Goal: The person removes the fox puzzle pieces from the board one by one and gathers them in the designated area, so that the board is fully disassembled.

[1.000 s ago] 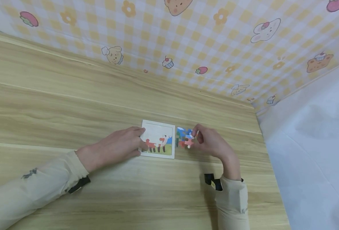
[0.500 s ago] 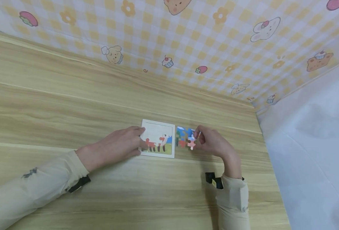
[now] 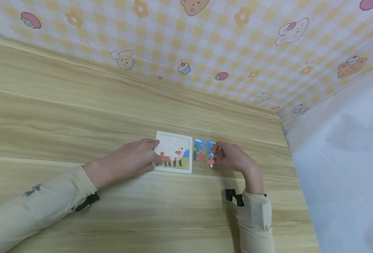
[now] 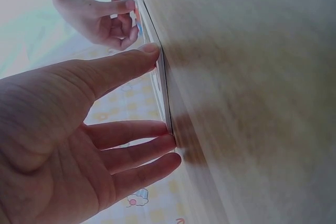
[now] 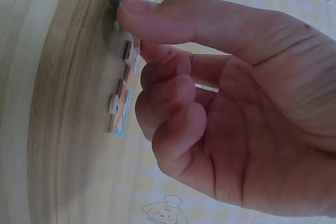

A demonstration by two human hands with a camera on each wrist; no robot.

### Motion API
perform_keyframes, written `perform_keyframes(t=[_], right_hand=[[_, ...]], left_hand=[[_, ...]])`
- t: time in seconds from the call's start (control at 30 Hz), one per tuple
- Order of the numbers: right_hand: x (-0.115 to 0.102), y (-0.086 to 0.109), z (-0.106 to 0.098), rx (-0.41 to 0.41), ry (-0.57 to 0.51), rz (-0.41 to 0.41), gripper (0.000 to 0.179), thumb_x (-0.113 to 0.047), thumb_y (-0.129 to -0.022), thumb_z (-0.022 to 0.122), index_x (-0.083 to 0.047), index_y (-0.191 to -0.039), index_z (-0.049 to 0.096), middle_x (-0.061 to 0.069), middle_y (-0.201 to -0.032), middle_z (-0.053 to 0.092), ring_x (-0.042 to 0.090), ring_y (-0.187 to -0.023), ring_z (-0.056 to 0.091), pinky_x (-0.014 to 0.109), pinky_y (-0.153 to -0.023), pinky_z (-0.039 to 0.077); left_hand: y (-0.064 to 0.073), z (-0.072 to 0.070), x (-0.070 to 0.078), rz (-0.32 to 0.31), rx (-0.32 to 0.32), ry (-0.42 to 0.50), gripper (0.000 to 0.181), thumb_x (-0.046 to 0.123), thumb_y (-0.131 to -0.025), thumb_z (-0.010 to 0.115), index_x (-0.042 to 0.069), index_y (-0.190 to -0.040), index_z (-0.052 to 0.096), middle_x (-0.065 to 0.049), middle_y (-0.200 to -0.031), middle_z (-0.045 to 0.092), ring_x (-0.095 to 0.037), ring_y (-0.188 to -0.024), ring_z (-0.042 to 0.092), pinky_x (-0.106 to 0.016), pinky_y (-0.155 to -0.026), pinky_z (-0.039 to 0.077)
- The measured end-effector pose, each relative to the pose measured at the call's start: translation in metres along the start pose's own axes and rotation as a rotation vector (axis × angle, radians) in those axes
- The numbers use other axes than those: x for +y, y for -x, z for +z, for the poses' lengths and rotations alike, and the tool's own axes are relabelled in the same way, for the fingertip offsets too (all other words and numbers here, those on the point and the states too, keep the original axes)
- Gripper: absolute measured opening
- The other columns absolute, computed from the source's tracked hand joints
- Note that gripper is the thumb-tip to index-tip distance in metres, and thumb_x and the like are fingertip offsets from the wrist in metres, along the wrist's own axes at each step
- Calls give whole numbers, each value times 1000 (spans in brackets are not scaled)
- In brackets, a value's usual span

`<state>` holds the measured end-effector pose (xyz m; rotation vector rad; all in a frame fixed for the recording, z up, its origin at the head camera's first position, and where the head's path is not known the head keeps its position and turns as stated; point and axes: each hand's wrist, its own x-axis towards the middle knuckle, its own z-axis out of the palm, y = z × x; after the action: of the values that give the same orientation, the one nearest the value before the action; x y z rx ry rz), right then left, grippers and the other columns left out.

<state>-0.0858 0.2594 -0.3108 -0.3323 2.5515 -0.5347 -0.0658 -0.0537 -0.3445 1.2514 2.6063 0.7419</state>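
Observation:
A small square puzzle board (image 3: 172, 142) lies on the table, its lower rows filled with pieces showing a red-and-white animal on grass. My left hand (image 3: 126, 160) rests at the board's left edge; in the left wrist view the thumb (image 4: 149, 49) lies on the board and the straight fingers (image 4: 152, 129) touch its rim. To the right, my right hand (image 3: 234, 157) pinches a red puzzle piece (image 3: 210, 161) between thumb and index finger, the other fingers curled in. Several loose puzzle pieces (image 3: 200, 147), blue, green and red, lie between the board and this hand.
The wood-grain table (image 3: 142, 211) meets a yellow checked wall covering (image 3: 161, 42) at the back and a white surface (image 3: 338, 158) at the right. In the right wrist view, more loose pieces (image 5: 119, 111) lie below the fingers.
My right hand has shifted slightly toward me, drawing the red piece away from the loose pieces, so a wider gap shows among them. The left hand and the board have stayed put.

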Motion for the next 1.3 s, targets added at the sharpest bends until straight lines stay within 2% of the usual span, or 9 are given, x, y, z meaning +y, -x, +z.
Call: perform_keyframes(t=[0.13, 0.37, 1.07, 1.3], right_hand=[[1, -1, 1, -7, -15, 0, 30, -6, -73, 78, -5, -90, 53, 2, -66, 46, 15, -60, 42, 30, -58, 38], [2, -4, 4, -6, -8, -12, 30, -5, -71, 78, -5, -88, 53, 1, -64, 44, 14, -58, 40, 30, -58, 37], [-1, -5, 5, -1, 61, 13, 30, -7, -72, 78, -6, -90, 54, -1, -61, 42, 12, -55, 38, 29, -56, 35], [-2, -6, 5, 4, 67, 54, 32, -8, -71, 78, -6, -92, 54, 1, -65, 45, 14, -58, 41, 29, -56, 36]], left_hand=[[0, 1, -1, 17, 13, -4, 21, 1, -80, 65, 11, -97, 74, -18, -114, 61, -39, -117, 48, -48, -92, 43], [0, 1, -1, 9, 7, -8, 21, 2, -80, 66, 10, -98, 74, -19, -115, 60, -39, -118, 47, -48, -92, 43], [0, 1, -1, -4, -5, 9, 20, 5, -80, 68, 11, -99, 74, -11, -110, 65, -39, -120, 45, -49, -95, 40], [0, 1, -1, 3, -5, 12, 20, 6, -81, 68, 11, -100, 73, -11, -110, 65, -38, -120, 45, -49, -95, 40]])
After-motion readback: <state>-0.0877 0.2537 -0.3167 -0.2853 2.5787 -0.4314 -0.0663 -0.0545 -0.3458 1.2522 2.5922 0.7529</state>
